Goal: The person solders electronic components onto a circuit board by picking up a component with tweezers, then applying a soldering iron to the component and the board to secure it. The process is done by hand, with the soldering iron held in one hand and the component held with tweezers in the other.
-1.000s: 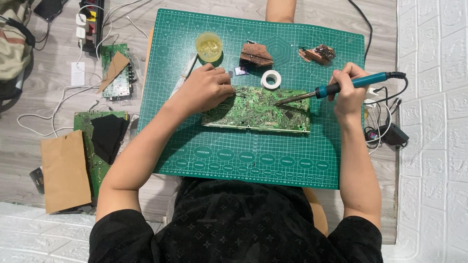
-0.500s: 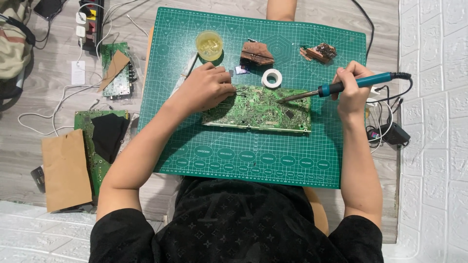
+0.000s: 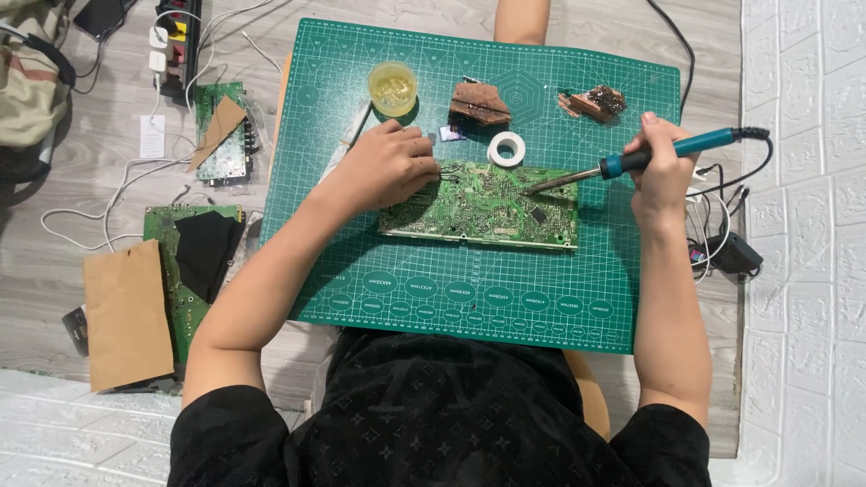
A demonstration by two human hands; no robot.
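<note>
Circuit board point(image 3: 478, 206) lies mid-mat. Your right hand point(image 3: 663, 167) is closed around the soldering iron point(image 3: 631, 162), tip on the board's upper right. Left hand point(image 3: 388, 167) pinches tweezers at its left edge. Soldering looks mid-way; can't tell which joints are finished.

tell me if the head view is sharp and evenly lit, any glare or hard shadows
Head view: sharp across the frame, light even and soft; faint shadows under the left hand and right hand on the green cutting mat; no strong glare; fine parts on the circuit board too small to resolve.
</note>
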